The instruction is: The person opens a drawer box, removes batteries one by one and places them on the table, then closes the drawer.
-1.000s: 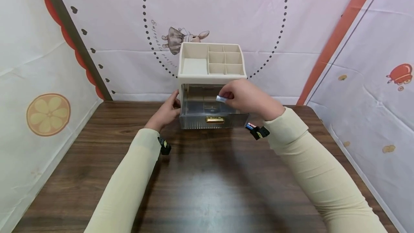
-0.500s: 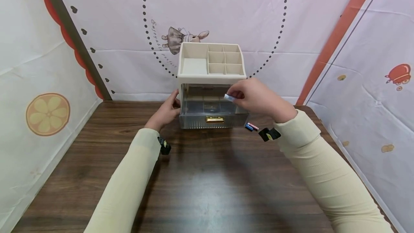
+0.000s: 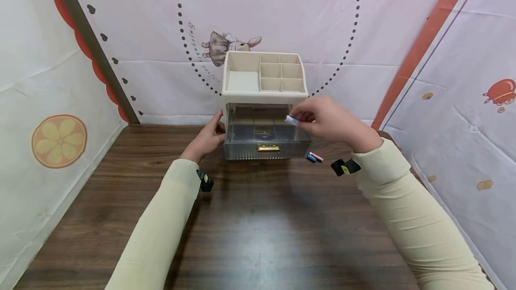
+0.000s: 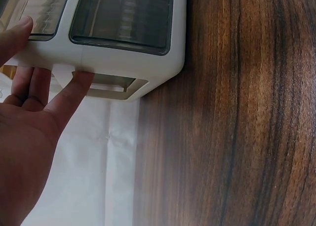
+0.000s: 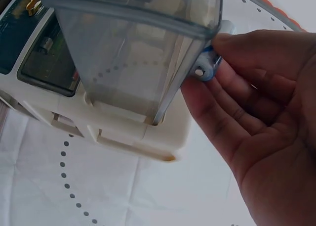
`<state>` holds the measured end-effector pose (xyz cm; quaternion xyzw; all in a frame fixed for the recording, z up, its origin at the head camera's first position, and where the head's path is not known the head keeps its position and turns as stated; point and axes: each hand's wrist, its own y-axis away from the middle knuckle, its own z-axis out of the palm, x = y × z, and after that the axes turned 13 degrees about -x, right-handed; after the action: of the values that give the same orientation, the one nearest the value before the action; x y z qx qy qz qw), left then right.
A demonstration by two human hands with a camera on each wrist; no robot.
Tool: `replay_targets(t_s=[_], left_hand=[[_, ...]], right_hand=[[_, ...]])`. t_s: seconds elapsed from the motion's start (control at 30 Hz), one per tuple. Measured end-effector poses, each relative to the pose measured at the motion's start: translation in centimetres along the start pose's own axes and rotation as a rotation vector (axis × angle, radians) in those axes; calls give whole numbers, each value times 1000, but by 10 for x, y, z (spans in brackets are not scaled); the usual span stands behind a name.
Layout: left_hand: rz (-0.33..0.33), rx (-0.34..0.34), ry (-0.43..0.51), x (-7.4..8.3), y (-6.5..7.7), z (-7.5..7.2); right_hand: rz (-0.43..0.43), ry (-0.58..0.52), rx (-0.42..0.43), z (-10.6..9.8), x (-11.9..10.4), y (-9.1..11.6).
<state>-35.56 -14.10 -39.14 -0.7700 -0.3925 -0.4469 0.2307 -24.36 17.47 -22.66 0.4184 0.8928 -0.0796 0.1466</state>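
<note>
A cream desktop organizer (image 3: 264,97) stands at the back of the table, its clear drawer (image 3: 268,135) with a gold handle (image 3: 268,148) pulled out. My left hand (image 3: 206,140) holds the organizer's left side. In the left wrist view, the thumb lies on the frame and fingertips (image 4: 83,78) reach into a side opening. My right hand (image 3: 328,120) pinches a pale blue and white battery (image 3: 292,120) above the drawer's right part. The right wrist view shows the battery (image 5: 207,67), metal nub visible, beside the drawer wall (image 5: 128,53); part of it is hidden by the fingers.
A blue battery (image 3: 311,158) and a red one (image 3: 316,156) lie on the dark wooden table (image 3: 250,218), right of the drawer. Divided compartments (image 3: 282,73) top the organizer. Printed cloth (image 3: 266,12) hangs close behind it.
My right hand has moved right with the battery, from over the drawer's middle toward its right edge. The two batteries on the table have come fully into view. My left hand stays put.
</note>
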Motion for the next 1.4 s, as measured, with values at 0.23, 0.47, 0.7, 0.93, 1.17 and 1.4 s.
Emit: replay_targets(t_s=[0.23,0.47,0.7,0.93,1.17,1.4], left_hand=[[-10,-17,5,12,5,0],[-6,-10,20,3,1,0],[-13,-20,25,2,1,0],[-9,-15,38,1,1,1],[-15,-8,38,0,1,1],[-7,11,16,1,1,0]], right_hand=[[28,-21,2,-1,7,6],[40,-52,-1,-2,11,13],[37,-75,-6,-1,17,19],[54,-141,15,2,25,27],[89,-181,29,5,35,30],[106,-188,56,9,47,34]])
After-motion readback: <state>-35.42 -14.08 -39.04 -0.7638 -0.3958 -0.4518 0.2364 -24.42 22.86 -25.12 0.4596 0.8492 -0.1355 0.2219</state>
